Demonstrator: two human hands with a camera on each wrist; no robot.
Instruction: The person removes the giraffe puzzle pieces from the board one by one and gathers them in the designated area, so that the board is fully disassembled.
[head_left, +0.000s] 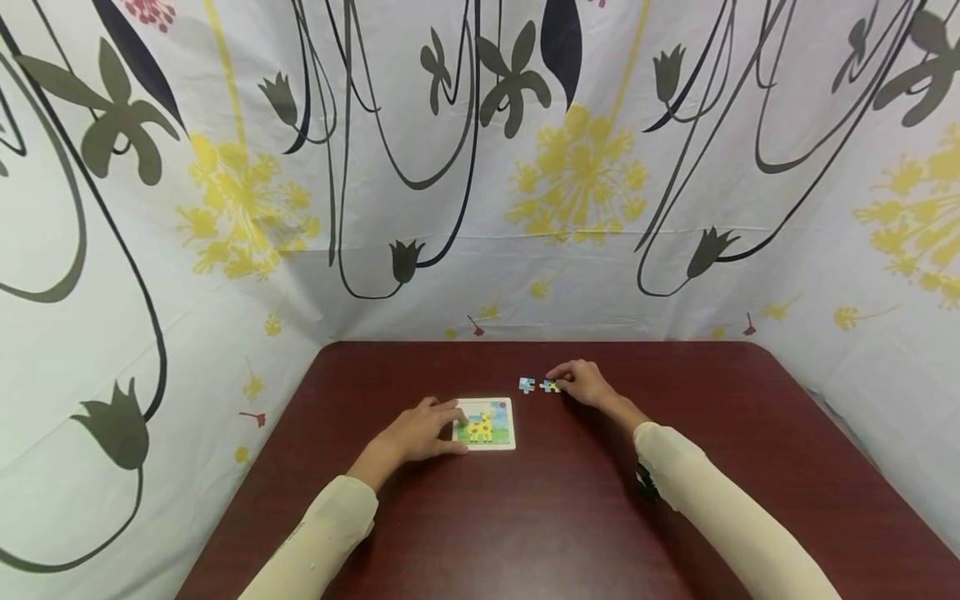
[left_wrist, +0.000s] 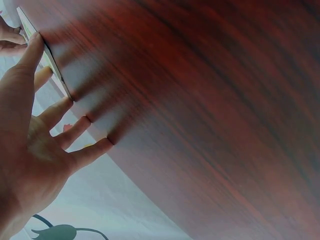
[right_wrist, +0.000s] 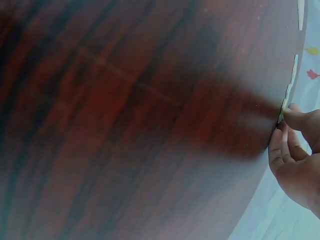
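By the right hand (head_left: 585, 383), a puzzle piece (head_left: 550, 386) is pinched between thumb and fingertips on the far part of the table (head_left: 525, 517); how much of it is covered by the fingers cannot be told. The left hand (head_left: 420, 433) is spread at the left edge of the puzzle board (head_left: 491, 447), with the thumb set at the near left corner, the index finger laid over the picture, and the outer fingers rested on the wood. For a clean hold, the piece is best gripped by its rim rather than pressed flat, so that the tabs are neither bent nor dragged. Light pressure should be kept on the board, since a thin sheet could easily be slid by a careless push. Just left of the pinched piece, a second piece (head_left: 527, 385) is left lying untouched, and it could be knocked by a wide sweep. Both pieces are cut with rounded knobs and notches, and from the right wrist they are seen edge-on as thin, pale slips, probably of card. The board is bordered in white around a printed yellow giraffe (head_left: 480, 427). The table is finished in dark red, streaked grain, smooth enough for shadows and a soft sheen to be shown.
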